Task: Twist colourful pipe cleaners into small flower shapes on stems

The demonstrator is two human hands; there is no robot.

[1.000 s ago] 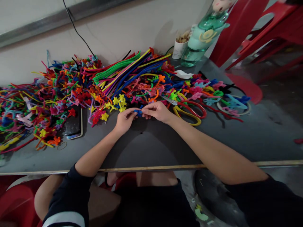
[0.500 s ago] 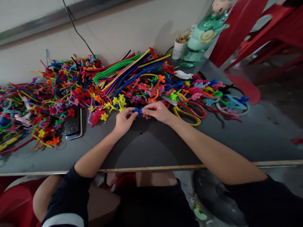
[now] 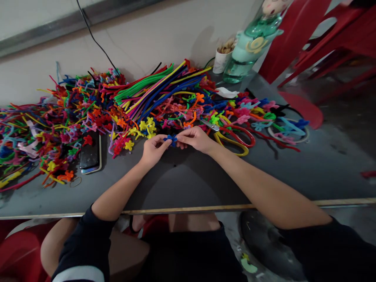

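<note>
Between my two hands is a small blue pipe cleaner flower, held just above the dark table. My left hand pinches its left side between thumb and fingers. On the opposite side, my right hand grips it with thumb and forefinger, the other fingers curled below. Red and yellow-handled scissors lie just right of my right hand. Yellow pipe cleaner flowers rest right behind my left hand.
A bundle of straight pipe cleaners lies on a wide heap of colourful twisted ones. Phones sit at left. At the back right stand a paper cup and a green bottle. Red chairs are beyond.
The blue flower has turned slightly between my fingertips, and its petals show more spread out. Both hands stay in nearly the same place.
</note>
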